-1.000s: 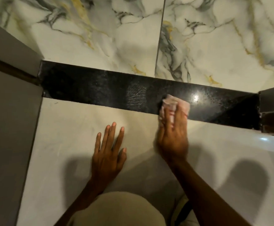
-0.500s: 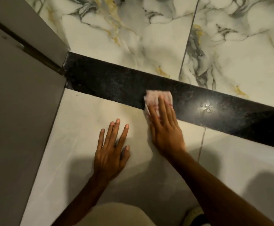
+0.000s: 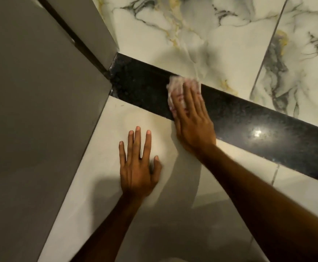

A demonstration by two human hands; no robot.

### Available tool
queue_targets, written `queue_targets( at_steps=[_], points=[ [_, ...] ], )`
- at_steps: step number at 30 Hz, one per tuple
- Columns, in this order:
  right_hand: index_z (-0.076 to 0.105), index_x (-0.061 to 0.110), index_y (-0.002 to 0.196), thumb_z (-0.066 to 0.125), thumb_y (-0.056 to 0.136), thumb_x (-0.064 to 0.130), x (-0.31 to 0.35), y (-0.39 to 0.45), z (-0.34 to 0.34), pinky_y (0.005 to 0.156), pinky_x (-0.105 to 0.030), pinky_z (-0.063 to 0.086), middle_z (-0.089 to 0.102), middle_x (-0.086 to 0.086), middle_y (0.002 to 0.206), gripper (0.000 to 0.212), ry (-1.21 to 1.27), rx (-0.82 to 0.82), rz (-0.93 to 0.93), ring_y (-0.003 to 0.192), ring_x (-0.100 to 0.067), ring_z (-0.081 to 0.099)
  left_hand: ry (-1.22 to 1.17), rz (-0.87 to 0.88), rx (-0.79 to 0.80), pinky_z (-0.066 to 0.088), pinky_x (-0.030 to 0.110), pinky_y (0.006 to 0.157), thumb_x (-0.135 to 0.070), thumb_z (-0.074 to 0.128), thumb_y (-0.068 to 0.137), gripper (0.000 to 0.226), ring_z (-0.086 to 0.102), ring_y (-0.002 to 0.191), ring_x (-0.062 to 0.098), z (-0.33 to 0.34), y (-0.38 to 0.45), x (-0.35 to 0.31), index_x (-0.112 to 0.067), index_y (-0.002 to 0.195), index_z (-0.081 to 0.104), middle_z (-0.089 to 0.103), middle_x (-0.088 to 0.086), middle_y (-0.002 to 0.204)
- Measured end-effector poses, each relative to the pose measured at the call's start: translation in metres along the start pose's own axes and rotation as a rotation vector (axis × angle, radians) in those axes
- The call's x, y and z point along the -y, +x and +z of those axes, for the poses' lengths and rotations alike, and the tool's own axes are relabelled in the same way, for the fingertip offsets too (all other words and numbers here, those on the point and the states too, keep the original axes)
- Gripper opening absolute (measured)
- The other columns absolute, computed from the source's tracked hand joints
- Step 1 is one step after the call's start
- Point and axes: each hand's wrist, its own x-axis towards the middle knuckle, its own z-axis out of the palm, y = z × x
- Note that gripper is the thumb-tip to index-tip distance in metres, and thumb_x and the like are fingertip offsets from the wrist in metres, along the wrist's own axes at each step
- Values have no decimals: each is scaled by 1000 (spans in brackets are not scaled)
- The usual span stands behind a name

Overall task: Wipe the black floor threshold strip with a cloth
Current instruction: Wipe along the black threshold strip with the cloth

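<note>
A glossy black threshold strip (image 3: 249, 120) runs across the floor from the upper left to the right edge. My right hand (image 3: 194, 120) lies flat on it, pressing a crumpled white and pink cloth (image 3: 175, 86) against the strip; the cloth pokes out beyond my fingertips and most of it is hidden under the hand. My left hand (image 3: 138, 167) rests palm down with fingers spread on the pale tile in front of the strip, holding nothing.
A grey door or wall panel (image 3: 31, 110) fills the left side and meets the strip's left end. Marbled white tiles with grey and gold veins (image 3: 220, 40) lie beyond the strip. Plain pale tile (image 3: 116, 120) lies on the near side.
My right hand has slid the cloth leftward along the strip, nearer its left end. The view has shifted left with it. My left hand stays planted on the tile.
</note>
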Motion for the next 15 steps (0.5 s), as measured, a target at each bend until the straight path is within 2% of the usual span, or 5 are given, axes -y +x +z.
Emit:
queue_targets(
  at_steps=[3,6,9,12,15],
  points=[
    [14,24,172,37,115,35,-19,-61,-7,137,-43,0,1,-10,181,63,-26,66,-94,169,-27,-7,4,-43,21,17,60,136,-48,35,108,70,15,169,32,-4,1,-3,-19,171,26,18,12,181],
    [15,24,172,32,115,39,-43,-63,-12,137,-41,-2,0,-11,181,62,-67,30,94,166,-20,-18,-5,-50,10,22,62,134,-47,34,107,69,20,167,34,-3,1,-4,-18,170,30,21,13,180],
    [14,22,172,29,117,37,-27,-3,-8,139,-48,6,4,-17,180,60,-36,-71,293,168,-31,-6,-2,-55,-7,18,59,136,-50,31,108,71,19,168,32,0,-1,-2,-17,171,27,20,13,180],
    [13,17,172,35,116,36,20,53,7,137,-47,4,8,-18,180,63,37,-41,126,167,-37,7,3,-151,-40,12,56,138,-49,37,105,75,15,169,30,2,-2,-3,-15,171,26,20,12,181],
    [14,19,171,43,114,33,57,37,17,135,-45,2,7,-15,180,66,27,47,-152,167,-30,1,19,-229,-51,15,57,137,-46,45,104,77,17,168,30,1,-2,-6,-11,170,27,21,14,180]
  ],
)
